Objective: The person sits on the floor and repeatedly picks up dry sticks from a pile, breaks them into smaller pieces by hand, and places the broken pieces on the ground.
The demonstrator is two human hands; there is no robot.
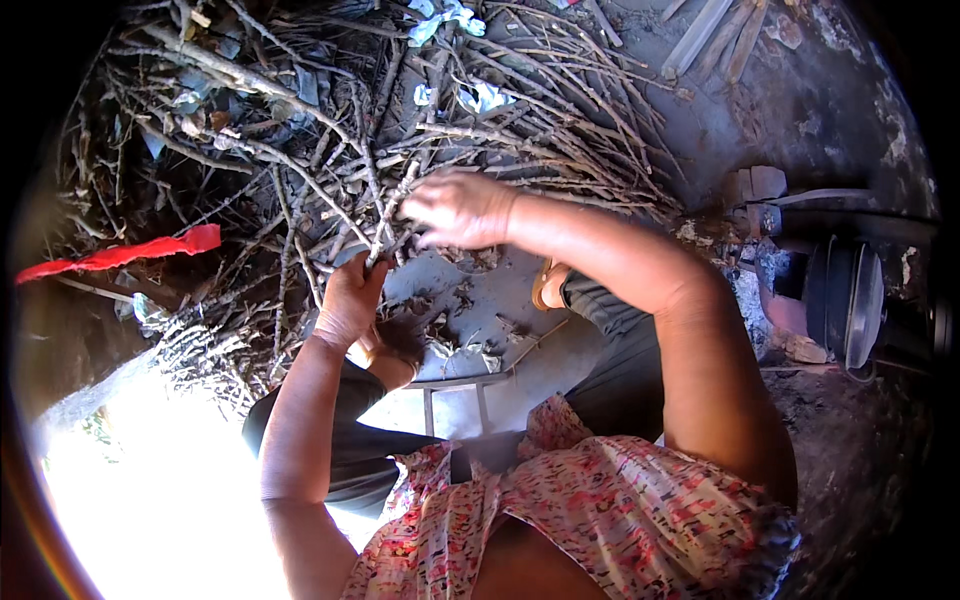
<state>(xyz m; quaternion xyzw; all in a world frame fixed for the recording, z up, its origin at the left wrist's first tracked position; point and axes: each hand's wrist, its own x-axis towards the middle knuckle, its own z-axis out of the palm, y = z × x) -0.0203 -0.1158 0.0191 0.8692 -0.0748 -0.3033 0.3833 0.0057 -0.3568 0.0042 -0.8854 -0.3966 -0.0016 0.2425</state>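
My left hand [352,296] grips the lower end of a short, rough dry stick [390,206] between thumb and fingers. The stick slants up and to the right, over a tangle of other branches. My right hand [457,210] is blurred beside its upper part, fingers bent towards it; whether they touch it I cannot tell. Around both hands spreads a pile of dry branches [300,169], thicker and more tangled to the left. Thinner sticks [577,127] lie roughly alongside one another beyond my right hand.
A red strip [120,255] lies across the left of the pile. Pale plastic scraps [484,97] sit among the sticks. To the right, a dark lidded pot [840,300] stands by a brick stove [780,300]. Split wood [697,37] lies at the upper right. A low stool [457,382] is beneath me.
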